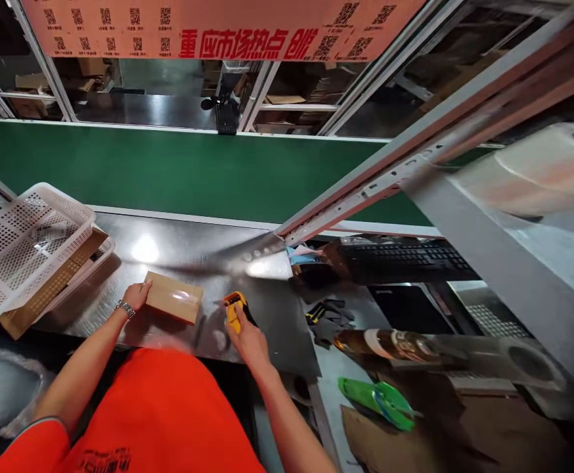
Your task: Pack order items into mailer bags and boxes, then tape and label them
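A small sealed cardboard box [173,297] lies on the metal table, with a shiny strip of clear tape across its top. My left hand [138,295], with a metal watch at the wrist, grips the box's left end. To the right of the box, my right hand [249,338] is wrapped round a yellow and black barcode scanner [234,310], held just above the tabletop. The scanner's front points away from me. A gap separates the scanner from the box. My right fingers are partly hidden beneath the scanner.
White perforated baskets [45,197] with cardboard between them stand at the left. A green conveyor belt [193,171] runs behind the metal table [134,236]. On the right are a slanted metal post [346,197], a keyboard [410,258], a green tape dispenser [378,399] and tape rolls [405,345].
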Demonstrator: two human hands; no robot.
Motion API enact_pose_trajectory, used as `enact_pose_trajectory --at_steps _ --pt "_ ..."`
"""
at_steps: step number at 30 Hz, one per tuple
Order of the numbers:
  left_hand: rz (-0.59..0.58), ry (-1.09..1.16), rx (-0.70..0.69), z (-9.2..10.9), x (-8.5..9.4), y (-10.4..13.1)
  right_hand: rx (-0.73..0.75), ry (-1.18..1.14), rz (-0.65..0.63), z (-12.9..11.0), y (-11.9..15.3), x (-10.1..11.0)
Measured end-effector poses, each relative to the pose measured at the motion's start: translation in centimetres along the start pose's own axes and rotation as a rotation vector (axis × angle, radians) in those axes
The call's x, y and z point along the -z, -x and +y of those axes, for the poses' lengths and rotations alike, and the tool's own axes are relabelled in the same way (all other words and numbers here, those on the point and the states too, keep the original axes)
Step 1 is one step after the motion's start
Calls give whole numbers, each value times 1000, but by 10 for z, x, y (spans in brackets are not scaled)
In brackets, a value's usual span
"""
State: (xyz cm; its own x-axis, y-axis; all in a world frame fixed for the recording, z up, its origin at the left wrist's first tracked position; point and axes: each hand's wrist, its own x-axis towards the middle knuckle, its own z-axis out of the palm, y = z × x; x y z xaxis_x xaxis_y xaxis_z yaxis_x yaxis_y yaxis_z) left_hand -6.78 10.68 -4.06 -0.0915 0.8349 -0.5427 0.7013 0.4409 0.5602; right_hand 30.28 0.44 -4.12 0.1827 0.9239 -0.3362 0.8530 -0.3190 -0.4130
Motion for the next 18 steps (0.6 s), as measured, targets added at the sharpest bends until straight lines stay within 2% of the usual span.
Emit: enact_pose_trajectory --at_steps 3,5,7,9,10,12,13,14,16,18 --pt "-26 205 113 -7 -1 5 -86 139 -49 18 -9 4" --pt "-66 357 191 -9 -4 13 -109 70 15 19 -13 1" --pt "-114 490 261 -9 -11 23 -66 -188 90 9 -14 -7" --pt "-166 601 320 -8 -20 34 10 -571 78 -13 -14 -19" --pt "-236 652 350 -8 -26 39 48 -738 34 -26 -16 -27" --pt "-476 729 402 -10 -37 45 97 -907 -59 -50 -23 -40" --pt "-646 740 410 -10 -41 46 91 -913 -90 -59 -29 -46" --pt "-739 715 402 -11 -43 45 66 -884 -100 -66 -38 -51" --pt "-777 614 325 -13 -36 38 11 -764 -67 -70 -61 -60" --pt "-695 516 197 -13 -12 33 73 -578 20 -67 -84 -70"
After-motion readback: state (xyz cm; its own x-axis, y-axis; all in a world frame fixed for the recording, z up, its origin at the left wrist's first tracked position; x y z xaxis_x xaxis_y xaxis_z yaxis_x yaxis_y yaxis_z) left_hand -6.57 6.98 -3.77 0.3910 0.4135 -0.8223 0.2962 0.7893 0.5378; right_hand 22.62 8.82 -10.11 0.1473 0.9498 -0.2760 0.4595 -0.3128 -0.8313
